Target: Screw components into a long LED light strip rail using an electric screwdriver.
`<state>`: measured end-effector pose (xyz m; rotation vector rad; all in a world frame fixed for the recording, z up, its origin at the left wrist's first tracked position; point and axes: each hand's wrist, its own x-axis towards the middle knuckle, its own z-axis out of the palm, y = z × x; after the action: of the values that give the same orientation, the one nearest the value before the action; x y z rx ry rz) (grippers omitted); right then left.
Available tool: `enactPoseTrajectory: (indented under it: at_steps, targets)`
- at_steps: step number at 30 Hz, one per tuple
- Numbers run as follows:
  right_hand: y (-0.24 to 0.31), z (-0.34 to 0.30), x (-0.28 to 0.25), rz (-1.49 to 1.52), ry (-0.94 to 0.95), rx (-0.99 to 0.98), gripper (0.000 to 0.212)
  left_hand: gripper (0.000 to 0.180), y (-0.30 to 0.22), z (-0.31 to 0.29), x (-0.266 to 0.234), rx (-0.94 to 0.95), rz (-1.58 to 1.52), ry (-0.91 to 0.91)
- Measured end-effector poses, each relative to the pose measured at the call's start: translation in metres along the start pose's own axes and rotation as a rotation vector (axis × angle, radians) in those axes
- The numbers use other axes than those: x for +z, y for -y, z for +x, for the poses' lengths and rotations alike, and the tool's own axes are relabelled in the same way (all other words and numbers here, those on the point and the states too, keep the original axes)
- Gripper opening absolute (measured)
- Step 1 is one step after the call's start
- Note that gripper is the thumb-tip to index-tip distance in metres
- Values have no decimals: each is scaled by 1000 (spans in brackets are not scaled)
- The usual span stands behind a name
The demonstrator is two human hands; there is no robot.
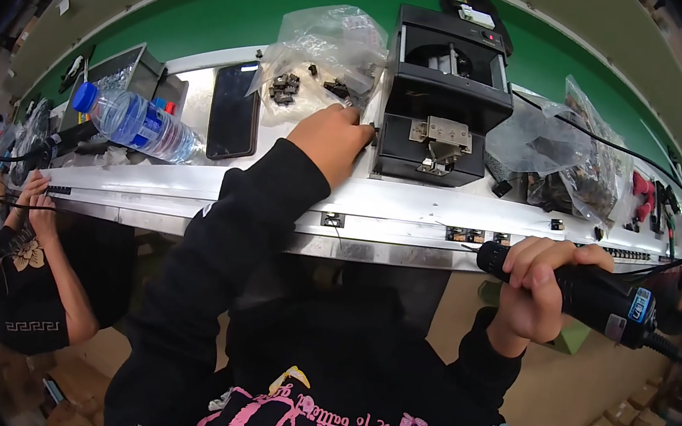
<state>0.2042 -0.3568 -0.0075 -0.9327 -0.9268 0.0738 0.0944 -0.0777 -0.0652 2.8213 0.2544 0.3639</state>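
Note:
My right hand [536, 284] is wrapped around a black electric screwdriver [600, 303]. Its thin bit points left, just past the front edge of the bench and near small black-and-copper parts [466, 236] in the rail [394, 229]. Farther back, my left hand [327, 146] reaches to the left side of a black screw feeder [442, 98] with a metal front piece. Its fingers are curled together, and what they hold, if anything, is hidden. Just beyond them, small black parts [285, 89] lie on an opened clear plastic bag [327, 39]. A single part [332, 219] with a thin wire sits in the rail.
Left of the bag lie a dark phone [235, 110] and a water bottle [142, 123] with a blue cap. Another plastic bag [577, 168] is right of the feeder, with a black cable [610, 143] crossing above it. A co-worker [32, 270] sits at the left.

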Motion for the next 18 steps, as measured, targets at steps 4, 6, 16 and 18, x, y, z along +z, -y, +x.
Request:
enactPoseTrajectory:
  at_steps: [4, 6, 16, 18]
  targets:
    - [-4, 0, 7, 39, -33, 30, 44, 15, -7, 4, 2, 6, 103, 73]
    - [-5, 0, 9, 41, -52, 36, 44, 14, -5, 2, 0, 12, 96, 60]
    - [-4, -34, 13, -432, -63, 251, 59, 12, -67, -106, -57, -411, -842, -199]
    - [-3, -37, 23, -492, -126, 160, 64, 18, -77, -133, -47, -596, -1170, -206]
